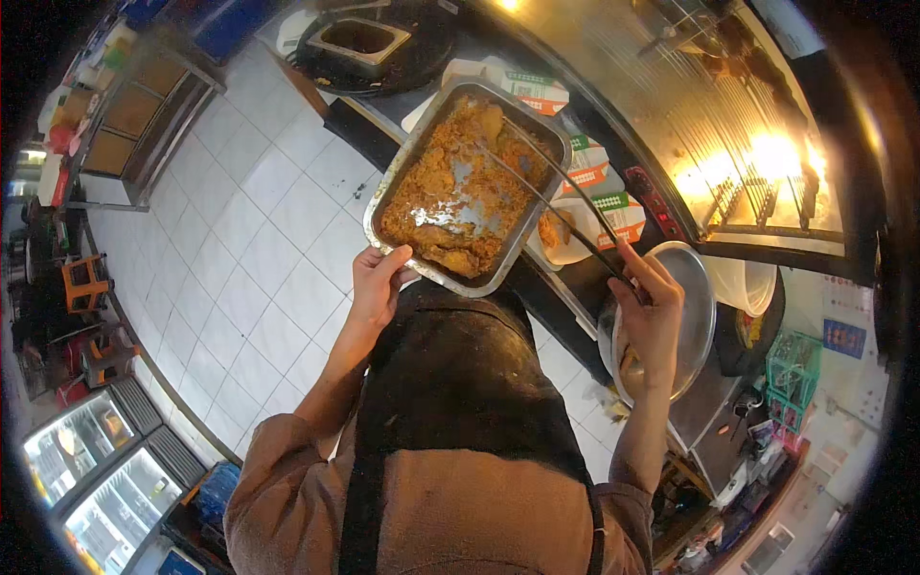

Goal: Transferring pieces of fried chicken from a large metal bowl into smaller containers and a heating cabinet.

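My left hand [381,284] grips the near left corner of a metal tray [467,289], thumb on the rim. The tray is tilted and holds pieces of fried food [449,255] and loose brown crumbs [424,187], with bare metal shining through in the middle. In my right hand [650,298] is a pair of long metal tongs [568,223], whose tips reach into the food at the tray's far side. Several paper food wrappers or boxes [622,215] with green and orange print lie on the counter beyond the tray. One nearby holds a piece of orange-brown food [555,228].
A lit glass warming cabinet with wire racks [762,180] stands at right. Below it are a large metal bowl [708,323] and a white plastic tub [751,284]. A rectangular metal container [402,44] sits on a dark round surface at the top. White floor tiles [259,244] lie left.
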Action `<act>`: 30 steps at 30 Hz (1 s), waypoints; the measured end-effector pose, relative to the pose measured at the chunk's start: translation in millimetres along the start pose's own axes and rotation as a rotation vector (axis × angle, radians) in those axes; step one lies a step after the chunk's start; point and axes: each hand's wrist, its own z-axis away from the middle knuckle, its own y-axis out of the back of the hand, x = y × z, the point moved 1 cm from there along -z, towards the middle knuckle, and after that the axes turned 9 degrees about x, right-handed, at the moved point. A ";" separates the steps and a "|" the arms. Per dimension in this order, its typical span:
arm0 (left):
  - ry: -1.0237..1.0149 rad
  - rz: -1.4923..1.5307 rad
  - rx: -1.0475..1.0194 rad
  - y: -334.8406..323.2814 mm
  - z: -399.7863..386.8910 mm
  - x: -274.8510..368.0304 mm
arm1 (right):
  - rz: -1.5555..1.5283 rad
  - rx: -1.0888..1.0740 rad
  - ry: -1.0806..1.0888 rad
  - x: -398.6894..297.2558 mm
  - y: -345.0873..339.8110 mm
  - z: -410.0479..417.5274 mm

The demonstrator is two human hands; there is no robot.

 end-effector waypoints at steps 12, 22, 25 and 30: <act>-0.049 -0.006 0.106 -8.4 2.2 -3.6 | -0.006 -0.435 -0.047 -5.8 51.7 6.0; -0.074 0.039 0.145 -15.0 7.7 -0.9 | -0.019 -0.466 0.289 4.6 23.5 -12.4; -0.092 0.044 0.201 8.2 -0.2 -0.4 | -0.193 -0.412 0.110 14.2 14.6 -5.9; -0.153 0.084 0.219 -4.0 4.5 9.9 | -0.189 -0.391 0.129 9.1 8.4 -4.4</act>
